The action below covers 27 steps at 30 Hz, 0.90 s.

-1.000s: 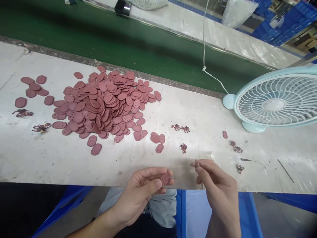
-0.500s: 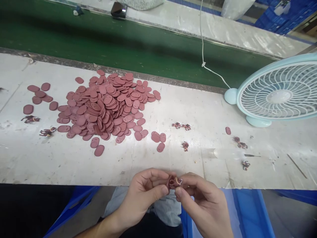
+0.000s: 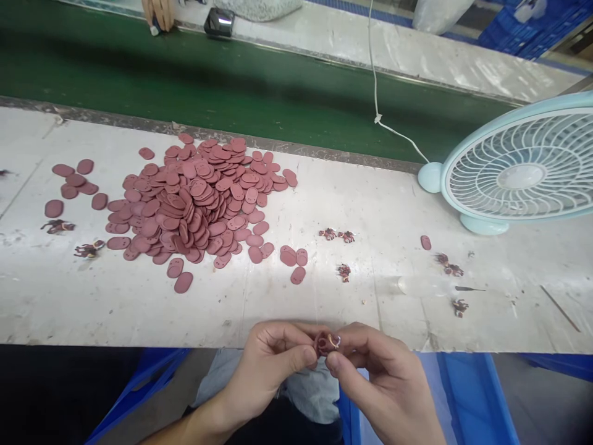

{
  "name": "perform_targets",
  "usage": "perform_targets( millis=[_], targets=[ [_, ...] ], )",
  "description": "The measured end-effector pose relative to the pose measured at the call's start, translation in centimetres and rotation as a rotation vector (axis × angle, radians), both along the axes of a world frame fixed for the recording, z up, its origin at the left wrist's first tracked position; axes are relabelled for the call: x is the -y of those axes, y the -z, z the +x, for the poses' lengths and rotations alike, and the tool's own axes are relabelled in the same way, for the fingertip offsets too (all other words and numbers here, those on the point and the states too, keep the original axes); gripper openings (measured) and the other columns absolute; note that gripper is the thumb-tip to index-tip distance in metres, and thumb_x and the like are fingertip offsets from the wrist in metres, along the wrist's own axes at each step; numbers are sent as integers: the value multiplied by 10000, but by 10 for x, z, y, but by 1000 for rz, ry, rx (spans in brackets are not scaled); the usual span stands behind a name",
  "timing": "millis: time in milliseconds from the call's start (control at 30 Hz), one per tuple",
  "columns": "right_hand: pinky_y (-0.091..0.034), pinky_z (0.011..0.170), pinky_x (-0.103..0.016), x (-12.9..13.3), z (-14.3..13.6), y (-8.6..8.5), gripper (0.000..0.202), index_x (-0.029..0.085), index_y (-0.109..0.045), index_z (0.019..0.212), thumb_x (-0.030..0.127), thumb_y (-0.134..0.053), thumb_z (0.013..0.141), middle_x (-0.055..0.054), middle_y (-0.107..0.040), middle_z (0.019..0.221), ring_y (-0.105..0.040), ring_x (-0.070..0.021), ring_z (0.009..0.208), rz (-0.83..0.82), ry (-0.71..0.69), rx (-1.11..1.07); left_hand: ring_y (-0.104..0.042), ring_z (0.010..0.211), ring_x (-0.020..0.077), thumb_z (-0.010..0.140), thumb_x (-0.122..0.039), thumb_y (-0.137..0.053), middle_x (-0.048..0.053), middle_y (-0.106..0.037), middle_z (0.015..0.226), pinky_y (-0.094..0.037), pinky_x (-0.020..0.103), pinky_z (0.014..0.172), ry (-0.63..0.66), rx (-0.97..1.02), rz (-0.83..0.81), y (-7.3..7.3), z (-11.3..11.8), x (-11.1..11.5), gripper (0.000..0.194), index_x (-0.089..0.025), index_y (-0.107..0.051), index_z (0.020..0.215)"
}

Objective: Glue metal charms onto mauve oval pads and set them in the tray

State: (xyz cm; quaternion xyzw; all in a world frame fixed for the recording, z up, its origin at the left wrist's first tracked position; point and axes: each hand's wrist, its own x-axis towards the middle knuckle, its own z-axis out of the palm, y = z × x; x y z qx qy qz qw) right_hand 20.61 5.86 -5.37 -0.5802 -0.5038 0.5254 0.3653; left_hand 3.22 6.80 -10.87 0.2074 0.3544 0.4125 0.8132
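My left hand (image 3: 278, 364) and my right hand (image 3: 375, 371) meet at the bench's front edge, both closed in a pinch. Between the right fingertips is a small brown figurine (image 3: 332, 342) with white and orange details. A maroon oval disc (image 3: 317, 343), seen nearly edge-on, appears pinched in the left fingers, against the figurine; the fingertips hide part of both. Beyond my hands lie a few similar figurines (image 3: 344, 272) and some loose oval discs (image 3: 298, 275). A large pile of maroon oval discs (image 3: 199, 204), several with small holes, spreads to the left.
A light-blue fan (image 3: 484, 224) stands at the right, its white cord (image 3: 398, 131) crossing the green belt (image 3: 296, 86). Near it lie a translucent bottle with a dark thin tip (image 3: 424, 286) and more figurines (image 3: 459, 307). Across the belt a co-worker's hand (image 3: 160, 13) is beside a black box (image 3: 219, 23).
A co-worker's hand has come into view at the top left, across the belt. My hands keep nearly the same pinch, with the figurine turned slightly. The view has shifted a little.
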Motion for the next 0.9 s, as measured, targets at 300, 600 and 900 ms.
perform_targets(
  millis=[300, 600, 900],
  targets=[
    [-611, 728, -233, 6, 1, 14, 149, 300, -742, 1018, 199, -706, 914, -16, -756, 993, -720, -143, 836, 11, 49, -132, -735, 1041, 249, 824, -205, -795, 65, -818, 1055, -547, 351, 927, -77, -35, 11, -3, 6, -1, 67, -215, -815, 761],
    [-611, 701, -248, 10, 2, 23, 151, 297, -764, 1008, 197, -725, 902, -21, -762, 908, -722, -152, 787, 54, 170, -272, -749, 932, 188, 845, -255, -785, 53, -795, 1134, -579, 260, 801, -94, -90, 66, -1, 18, 2, 51, -228, -812, 811],
    [-557, 486, -227, 57, 92, 55, 168, 187, -781, 839, 296, -871, 748, -39, -740, 766, -643, -113, 534, 170, 762, -363, -581, 1328, 282, 947, -80, -568, 108, -668, 1384, -491, 472, 1123, 147, -1234, 1302, 5, -28, -52, 385, -200, -664, 1300]
  ],
)
